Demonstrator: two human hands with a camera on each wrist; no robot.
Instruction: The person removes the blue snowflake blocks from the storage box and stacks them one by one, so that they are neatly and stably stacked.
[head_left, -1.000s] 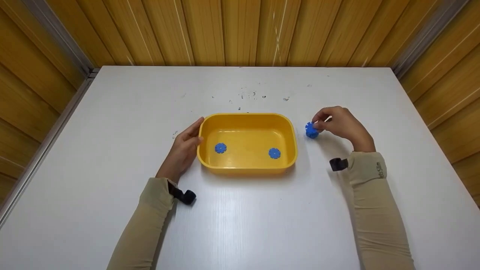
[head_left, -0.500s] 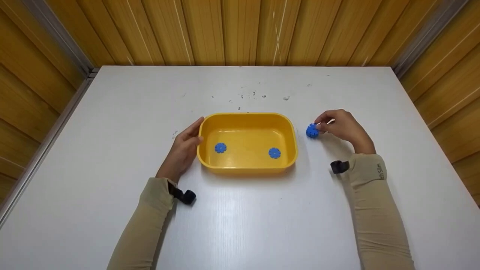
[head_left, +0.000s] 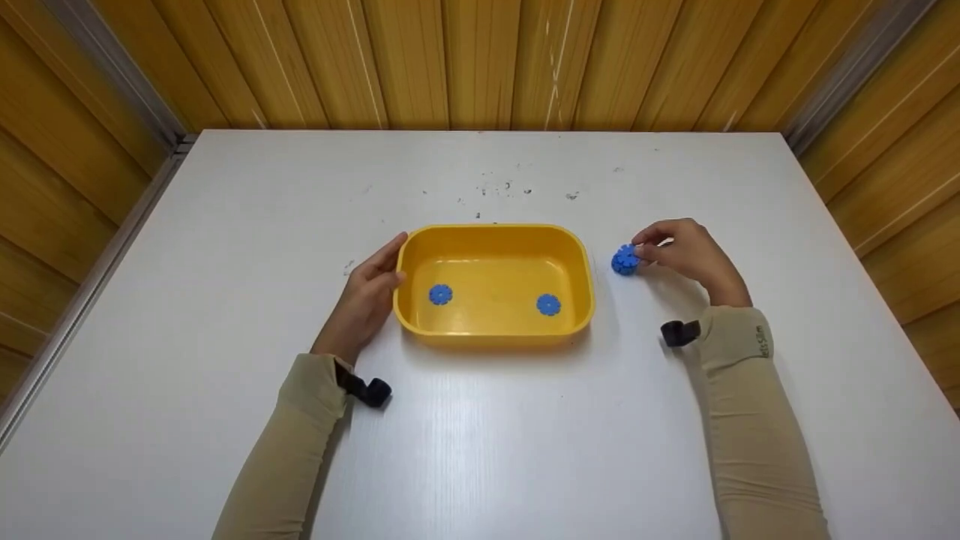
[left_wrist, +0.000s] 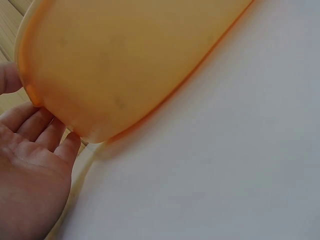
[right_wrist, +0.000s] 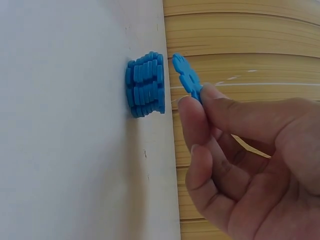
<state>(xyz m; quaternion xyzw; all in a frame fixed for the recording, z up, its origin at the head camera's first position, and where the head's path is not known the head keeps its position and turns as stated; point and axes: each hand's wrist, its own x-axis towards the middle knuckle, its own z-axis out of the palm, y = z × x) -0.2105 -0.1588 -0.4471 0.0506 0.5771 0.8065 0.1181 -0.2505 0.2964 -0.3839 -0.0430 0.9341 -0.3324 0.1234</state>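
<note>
At the middle of the table stands a yellow plastic tub with two blue notched discs, one at its left and one at its right. My left hand holds the tub's left end; in the left wrist view the fingers lie against its outer wall. Right of the tub rises a short stack of blue notched discs. Between thumb and index finger, my right hand pinches a single blue notched disc, tilted and slightly apart from the stack's top.
The white table bears dark scuffs behind the tub. Yellow wood-patterned walls border it at the back and sides. A black wrist camera sits on each sleeve, left and right.
My right hand has shifted slightly right and toward me, and the pinched disc has changed its tilt above the stack. The left hand and the tub stay practically in place.
</note>
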